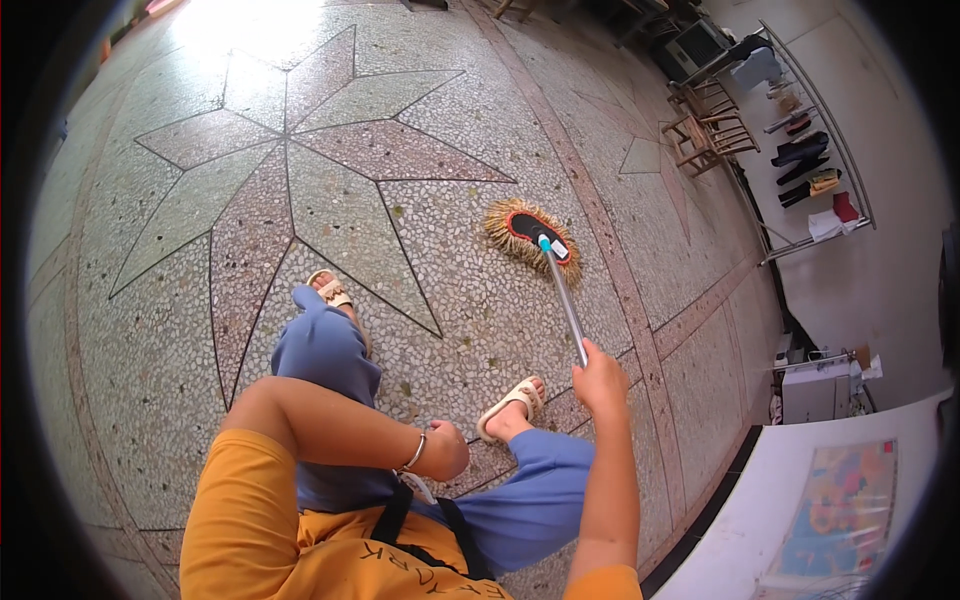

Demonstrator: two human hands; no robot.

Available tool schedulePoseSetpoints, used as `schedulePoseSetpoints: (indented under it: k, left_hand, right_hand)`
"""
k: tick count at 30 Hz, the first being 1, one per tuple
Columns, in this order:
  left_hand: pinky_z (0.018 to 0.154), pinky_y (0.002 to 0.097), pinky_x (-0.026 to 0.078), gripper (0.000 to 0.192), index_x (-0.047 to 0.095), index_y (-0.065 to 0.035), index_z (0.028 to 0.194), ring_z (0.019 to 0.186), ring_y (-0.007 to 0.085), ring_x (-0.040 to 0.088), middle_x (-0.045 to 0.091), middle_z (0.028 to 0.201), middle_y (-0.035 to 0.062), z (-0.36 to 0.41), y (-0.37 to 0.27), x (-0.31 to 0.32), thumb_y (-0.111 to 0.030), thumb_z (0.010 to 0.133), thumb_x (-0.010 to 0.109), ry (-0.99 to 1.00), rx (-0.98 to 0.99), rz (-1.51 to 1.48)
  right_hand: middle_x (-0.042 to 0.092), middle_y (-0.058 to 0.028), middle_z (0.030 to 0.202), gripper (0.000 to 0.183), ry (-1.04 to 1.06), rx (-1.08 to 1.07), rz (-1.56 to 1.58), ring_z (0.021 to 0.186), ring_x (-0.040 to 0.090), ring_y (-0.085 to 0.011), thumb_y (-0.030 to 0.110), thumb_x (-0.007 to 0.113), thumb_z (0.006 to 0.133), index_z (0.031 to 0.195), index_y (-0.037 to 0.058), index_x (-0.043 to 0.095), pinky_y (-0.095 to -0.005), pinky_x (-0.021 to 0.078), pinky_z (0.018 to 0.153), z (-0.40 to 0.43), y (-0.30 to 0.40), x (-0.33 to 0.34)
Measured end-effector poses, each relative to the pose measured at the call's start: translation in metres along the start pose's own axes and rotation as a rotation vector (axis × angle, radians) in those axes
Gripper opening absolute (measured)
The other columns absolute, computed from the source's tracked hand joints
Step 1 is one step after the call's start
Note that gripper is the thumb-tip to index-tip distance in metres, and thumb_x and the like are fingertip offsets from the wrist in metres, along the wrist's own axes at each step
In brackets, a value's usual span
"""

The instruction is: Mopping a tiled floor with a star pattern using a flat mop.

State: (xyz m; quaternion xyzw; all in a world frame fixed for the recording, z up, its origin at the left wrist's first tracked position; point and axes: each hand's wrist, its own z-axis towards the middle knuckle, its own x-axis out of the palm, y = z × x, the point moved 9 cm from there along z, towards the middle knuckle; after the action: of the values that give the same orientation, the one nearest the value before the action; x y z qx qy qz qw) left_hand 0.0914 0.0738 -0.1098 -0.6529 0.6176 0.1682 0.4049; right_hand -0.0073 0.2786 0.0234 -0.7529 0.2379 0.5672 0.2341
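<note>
A mop head (532, 238) with a tan shaggy fringe and a dark, red-edged centre lies on the terrazzo floor (450, 300), ahead and to the right of my feet. From its turquoise joint a metal mop handle (566, 304) runs back to my right hand (601, 379), whose fingers are wrapped around it. My left hand (448, 448) is bent in front of my waist, a silver bangle at the wrist; its fingers are curled and partly hidden, so whether it holds anything is unclear. The handle's end beyond my right hand is not visible.
Wooden chairs (709, 139) stand by the right wall, near a metal rack (821, 112) hung with clothes. A white cabinet (816, 394) is farther down that side. At the lower right, a colourful poster (840, 510) is on the white wall. My sandalled feet are spread apart.
</note>
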Motion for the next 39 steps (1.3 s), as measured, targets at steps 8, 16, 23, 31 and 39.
schedulePoseSetpoints:
  k: [8,16,23,31,39]
  left_hand:
    - [0.072,0.0496,0.046,0.032,0.063,-0.0051,0.103,0.091,0.0331,0.059,0.061,0.103,0.0125,-0.008,-0.002,-0.002,-0.022,0.076,0.061,-0.065,0.003,-0.002]
    - [0.072,0.0493,0.046,0.03,0.063,-0.0052,0.103,0.089,0.0329,0.06,0.061,0.105,0.013,-0.011,-0.006,0.007,-0.019,0.076,0.06,-0.115,-0.005,0.043]
    - [0.072,0.0476,0.046,0.032,0.062,-0.0048,0.105,0.092,0.0312,0.06,0.06,0.107,0.0124,-0.026,-0.018,0.014,-0.019,0.075,0.062,-0.125,0.008,-0.006]
    - [0.074,0.0477,0.046,0.036,0.06,-0.0048,0.109,0.099,0.0311,0.057,0.058,0.112,0.0119,-0.03,-0.033,0.027,-0.021,0.076,0.063,-0.067,0.034,0.044]
    - [0.076,0.0484,0.046,0.037,0.06,-0.0072,0.109,0.099,0.03,0.057,0.057,0.114,0.0102,-0.021,-0.04,0.055,-0.022,0.076,0.063,-0.012,0.037,-0.008]
  right_hand:
    - [0.063,-0.0185,0.088,0.051,-0.036,0.005,-0.05,0.083,0.062,-0.0331,0.016,0.055,0.079,0.128,0.0148,0.041,-0.0433,0.0477,0.072,0.03,-0.005,0.06]
    - [0.062,-0.0211,0.079,0.054,0.032,-0.071,-0.03,0.075,0.06,-0.0376,0.019,0.059,0.075,0.127,0.0155,0.042,-0.047,0.0469,0.068,-0.081,0.012,0.057]
    - [0.06,-0.0175,0.067,0.049,0.192,-0.06,0.015,0.064,0.06,-0.0354,0.02,0.066,0.071,0.118,0.016,0.053,-0.0425,0.0454,0.059,-0.208,-0.018,-0.019]
    - [0.056,-0.0189,0.062,0.036,0.057,-0.087,0.094,0.054,0.056,-0.0347,0.02,0.066,0.069,0.105,0.0143,0.062,-0.0398,0.042,0.05,-0.221,-0.001,-0.067]
    - [0.06,-0.0175,0.068,0.042,0.007,-0.09,0.092,0.065,0.059,-0.0355,0.022,0.063,0.073,0.114,0.0173,0.056,-0.0436,0.0463,0.061,-0.16,0.032,-0.019]
